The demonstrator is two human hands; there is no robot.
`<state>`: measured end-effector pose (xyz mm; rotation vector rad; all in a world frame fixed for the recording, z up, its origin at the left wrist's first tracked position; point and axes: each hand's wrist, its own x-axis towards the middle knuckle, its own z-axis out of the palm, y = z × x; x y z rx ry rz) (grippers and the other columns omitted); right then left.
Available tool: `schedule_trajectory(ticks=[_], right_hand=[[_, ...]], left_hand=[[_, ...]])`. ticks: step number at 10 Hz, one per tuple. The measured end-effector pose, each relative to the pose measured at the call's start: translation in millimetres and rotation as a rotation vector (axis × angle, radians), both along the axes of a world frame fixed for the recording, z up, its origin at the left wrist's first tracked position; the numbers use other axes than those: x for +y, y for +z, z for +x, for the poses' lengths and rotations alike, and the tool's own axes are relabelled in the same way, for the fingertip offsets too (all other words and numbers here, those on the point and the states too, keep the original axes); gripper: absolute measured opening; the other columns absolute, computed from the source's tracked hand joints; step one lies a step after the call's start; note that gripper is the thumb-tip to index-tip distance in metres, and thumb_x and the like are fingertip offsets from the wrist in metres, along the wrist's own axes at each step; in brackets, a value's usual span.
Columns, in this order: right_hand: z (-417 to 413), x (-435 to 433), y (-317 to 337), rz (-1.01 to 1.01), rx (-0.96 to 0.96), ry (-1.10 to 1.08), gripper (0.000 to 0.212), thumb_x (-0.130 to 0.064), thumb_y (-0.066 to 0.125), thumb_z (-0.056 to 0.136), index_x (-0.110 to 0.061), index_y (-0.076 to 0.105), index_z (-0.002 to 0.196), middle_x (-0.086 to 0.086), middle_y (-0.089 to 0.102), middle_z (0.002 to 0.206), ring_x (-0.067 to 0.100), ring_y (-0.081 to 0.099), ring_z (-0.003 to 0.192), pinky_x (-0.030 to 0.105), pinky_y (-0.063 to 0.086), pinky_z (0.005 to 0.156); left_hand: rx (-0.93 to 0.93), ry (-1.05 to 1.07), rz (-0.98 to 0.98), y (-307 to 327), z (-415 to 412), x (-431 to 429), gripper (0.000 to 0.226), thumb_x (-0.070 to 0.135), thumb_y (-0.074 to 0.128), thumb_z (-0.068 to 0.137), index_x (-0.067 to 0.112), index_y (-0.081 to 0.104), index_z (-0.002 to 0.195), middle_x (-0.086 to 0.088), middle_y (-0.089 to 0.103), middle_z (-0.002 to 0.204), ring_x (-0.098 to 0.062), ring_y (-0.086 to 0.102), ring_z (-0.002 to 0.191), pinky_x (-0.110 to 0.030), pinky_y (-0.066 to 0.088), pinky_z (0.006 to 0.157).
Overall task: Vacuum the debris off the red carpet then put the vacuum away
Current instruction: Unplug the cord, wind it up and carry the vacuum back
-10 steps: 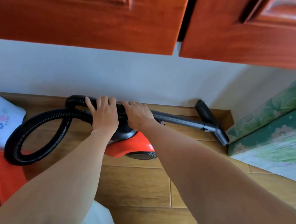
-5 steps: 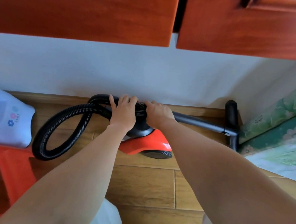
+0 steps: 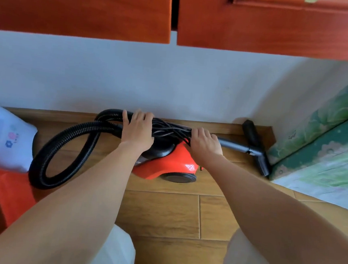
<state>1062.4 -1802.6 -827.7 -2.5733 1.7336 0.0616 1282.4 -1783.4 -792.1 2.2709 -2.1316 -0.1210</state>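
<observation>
A glossy red plastic canister vacuum (image 3: 166, 163) sits on the wood-plank floor (image 3: 161, 211) against a white wall (image 3: 174, 78), directly beneath both hands. The left hand (image 3: 137, 132) curls over its ribbed black hose (image 3: 38, 167). The right hand (image 3: 205, 143) grips the smooth black tube (image 3: 233, 145) and the bundled black cord (image 3: 169, 129).

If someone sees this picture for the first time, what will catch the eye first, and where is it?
The red vacuum sits at the centre on the wood floor by the white wall, with both hands on top: the left hand grips the black hose, the right hand the bundled cord. The hose loops out to the left; red-brown cabinet doors fill the top.
</observation>
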Motion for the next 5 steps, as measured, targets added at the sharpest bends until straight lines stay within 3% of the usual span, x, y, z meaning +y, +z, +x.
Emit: schedule_trajectory(ticks=[1, 2, 3, 4, 5], right_hand=[[-12, 2, 2, 0.082, 0.040, -0.081, 0.067, -0.052, 0.054, 0.095, -0.003, 0.038, 0.138, 0.012, 0.047, 0.130, 0.029, 0.048, 0.122, 0.040, 0.044, 0.097], [-21, 8, 3, 0.139, 0.053, -0.172, 0.065, -0.037, 0.056, 0.095, 0.001, 0.034, 0.143, 0.014, 0.045, 0.131, 0.028, 0.047, 0.121, 0.037, 0.044, 0.099], [-26, 14, 11, 0.242, 0.122, -0.261, 0.045, -0.026, 0.056, 0.094, -0.006, 0.052, 0.134, 0.014, 0.050, 0.129, 0.030, 0.049, 0.121, 0.038, 0.044, 0.099], [-37, 28, 22, 0.360, 0.092, -0.299, 0.030, -0.021, 0.058, 0.093, -0.015, 0.063, 0.122, 0.008, 0.062, 0.121, 0.028, 0.058, 0.112, 0.036, 0.048, 0.085], [-51, 64, 52, 0.426, -0.025, -0.333, 0.023, -0.020, 0.055, 0.096, -0.017, 0.063, 0.117, 0.005, 0.065, 0.113, 0.028, 0.065, 0.102, 0.035, 0.050, 0.074]], left_hand=[[0.027, -0.040, 0.057, 5, 4, 0, 0.073, 0.034, 0.076, 0.083, 0.019, 0.039, 0.144, -0.006, 0.043, 0.148, -0.027, 0.022, 0.149, -0.059, -0.002, 0.121], [0.061, -0.078, 0.063, 15, 10, 2, 0.086, 0.053, 0.077, 0.077, 0.021, 0.039, 0.146, -0.007, 0.043, 0.147, -0.031, 0.031, 0.142, -0.055, 0.014, 0.120], [0.190, -0.127, -0.202, 24, -16, 12, 0.062, 0.060, 0.070, 0.081, 0.022, 0.057, 0.128, -0.002, 0.057, 0.126, -0.029, 0.048, 0.122, -0.046, 0.035, 0.102], [0.229, -0.344, -0.373, 15, -51, 38, 0.023, 0.041, 0.060, 0.093, 0.019, 0.065, 0.088, 0.003, 0.063, 0.088, -0.025, 0.056, 0.088, -0.041, 0.044, 0.078], [0.159, -0.405, -0.221, 4, -69, 74, 0.024, 0.035, 0.057, 0.095, 0.018, 0.065, 0.080, 0.001, 0.061, 0.081, -0.025, 0.056, 0.082, -0.040, 0.043, 0.072]])
